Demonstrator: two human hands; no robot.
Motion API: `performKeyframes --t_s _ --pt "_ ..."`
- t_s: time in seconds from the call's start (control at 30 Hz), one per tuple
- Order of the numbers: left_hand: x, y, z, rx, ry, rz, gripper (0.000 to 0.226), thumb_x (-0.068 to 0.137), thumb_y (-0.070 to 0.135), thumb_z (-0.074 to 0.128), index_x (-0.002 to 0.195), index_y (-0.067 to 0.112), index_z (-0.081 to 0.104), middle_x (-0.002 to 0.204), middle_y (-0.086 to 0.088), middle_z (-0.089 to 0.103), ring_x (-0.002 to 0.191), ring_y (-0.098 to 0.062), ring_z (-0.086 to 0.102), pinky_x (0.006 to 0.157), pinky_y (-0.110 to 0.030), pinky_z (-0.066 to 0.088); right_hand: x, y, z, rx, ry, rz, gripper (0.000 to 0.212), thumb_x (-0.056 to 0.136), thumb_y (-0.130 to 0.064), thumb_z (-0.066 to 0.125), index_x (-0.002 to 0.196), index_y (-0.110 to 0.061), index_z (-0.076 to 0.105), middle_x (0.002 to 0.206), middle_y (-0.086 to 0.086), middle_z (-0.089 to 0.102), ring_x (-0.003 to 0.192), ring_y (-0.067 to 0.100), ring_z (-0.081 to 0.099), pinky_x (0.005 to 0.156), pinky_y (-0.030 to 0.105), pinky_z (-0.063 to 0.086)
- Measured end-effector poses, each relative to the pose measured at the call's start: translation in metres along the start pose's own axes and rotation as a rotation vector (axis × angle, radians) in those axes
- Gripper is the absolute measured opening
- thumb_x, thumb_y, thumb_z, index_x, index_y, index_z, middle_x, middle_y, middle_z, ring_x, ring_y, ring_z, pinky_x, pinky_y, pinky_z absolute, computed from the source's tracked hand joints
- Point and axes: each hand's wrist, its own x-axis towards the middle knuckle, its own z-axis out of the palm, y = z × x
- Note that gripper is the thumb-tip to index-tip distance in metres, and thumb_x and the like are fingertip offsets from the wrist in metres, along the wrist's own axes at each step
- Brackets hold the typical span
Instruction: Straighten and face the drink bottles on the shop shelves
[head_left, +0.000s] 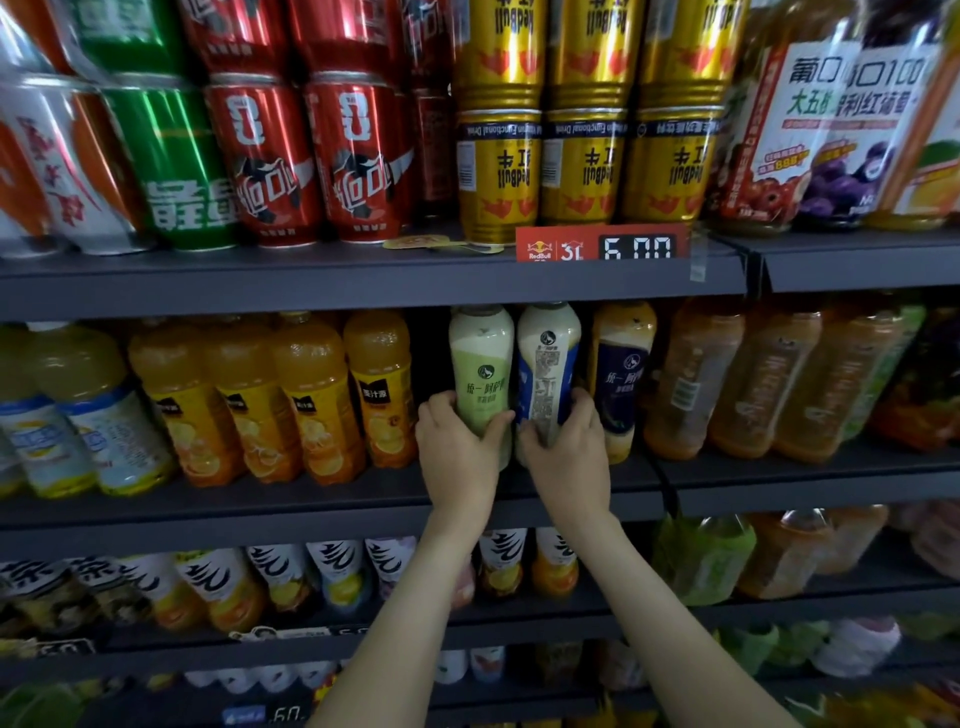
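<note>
On the middle shelf (332, 501) stand three milk-tea bottles side by side. My left hand (457, 447) grips the lower part of the green-label bottle (480, 358), whose label faces forward. My right hand (569, 447) grips the blue-and-white bottle (548, 358); its barcode and small print face forward. To the right of both stands a dark-blue-label bottle (621, 374), untouched. All three bottles stand upright under the shelf above.
Orange juice bottles (317, 400) fill the shelf to the left, amber tea bottles (727, 379) to the right. Above are red cola cans (311, 161) and gold Red Bull cans (582, 161) with a 6.00 price tag (602, 244). Lower shelves hold more bottles (337, 571).
</note>
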Motion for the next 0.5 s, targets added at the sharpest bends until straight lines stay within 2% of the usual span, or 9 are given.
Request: performKeyframes --t_s 0.07,0.17,0.3,0.4,0.5 --pt "0.002 -0.001 -0.002 0.003 -0.010 0.008 0.054 0.075 0.038 0.076 0.111 0.005 0.053 0.108 -0.010 0.053 0.103 -0.026 0.051 0.081 -0.035 0.044 0.001 -0.003 0.001 -0.106 0.044 -0.018 0.068 0.076 -0.033 0.077 0.122 0.006 0.046 0.109 0.020 0.054 0.102 0.034 0.052 0.086 0.042 0.049" --pt "0.004 -0.002 -0.003 -0.001 -0.017 0.018 0.053 0.075 0.038 0.076 0.110 0.005 0.054 0.106 -0.009 0.054 0.101 -0.026 0.052 0.079 -0.036 0.045 0.007 -0.006 0.001 -0.179 0.087 -0.017 0.065 0.075 -0.038 0.077 0.113 0.008 0.050 0.102 0.022 0.054 0.095 0.037 0.054 0.080 0.041 0.048" --pt "0.006 -0.005 -0.003 -0.008 -0.024 0.029 0.052 0.075 0.038 0.077 0.110 0.007 0.055 0.106 -0.008 0.055 0.100 -0.025 0.053 0.079 -0.037 0.047 0.013 -0.007 -0.002 -0.102 -0.017 0.029 0.058 0.086 -0.036 0.067 0.123 0.003 0.045 0.116 0.018 0.053 0.103 0.031 0.056 0.073 0.029 0.044" --pt "0.007 -0.007 -0.004 -0.014 -0.042 0.031 0.051 0.076 0.039 0.075 0.111 0.009 0.055 0.108 -0.006 0.056 0.102 -0.023 0.054 0.078 -0.032 0.044 0.018 -0.001 -0.007 -0.025 -0.078 0.028 0.056 0.088 -0.030 0.064 0.130 0.000 0.042 0.121 0.015 0.056 0.105 0.029 0.057 0.076 0.032 0.046" --pt "0.007 -0.009 -0.006 -0.022 -0.055 0.045 0.050 0.078 0.040 0.073 0.114 0.010 0.055 0.109 -0.003 0.056 0.103 -0.021 0.053 0.077 -0.025 0.037 0.019 0.007 -0.013 0.111 -0.155 0.023 0.058 0.090 -0.020 0.064 0.137 -0.003 0.035 0.112 0.001 0.060 0.100 0.016 0.062 0.072 0.015 0.045"
